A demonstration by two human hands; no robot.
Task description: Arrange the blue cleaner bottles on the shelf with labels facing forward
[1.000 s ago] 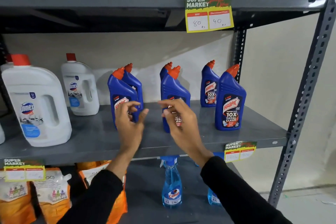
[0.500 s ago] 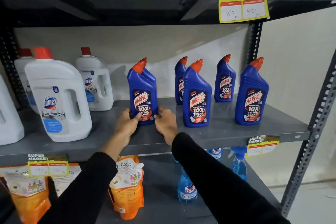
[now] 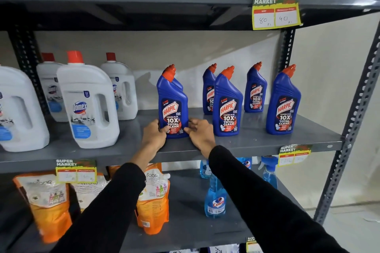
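Blue front-left bottle (image 3: 173,107) upright near shelf (image 3: 257,146) edge, label forward | left hand (image 3: 153,135) and right hand (image 3: 200,135) pinch its base | other bottles (image 3: 227,104) face forward | nearly done, looks like final squaring

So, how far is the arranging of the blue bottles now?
Done: the middle front bottle and right front bottle face forward. In hand: left hand and right hand grip the left front bottle. Left: the bottle hidden behind it cannot be judged.
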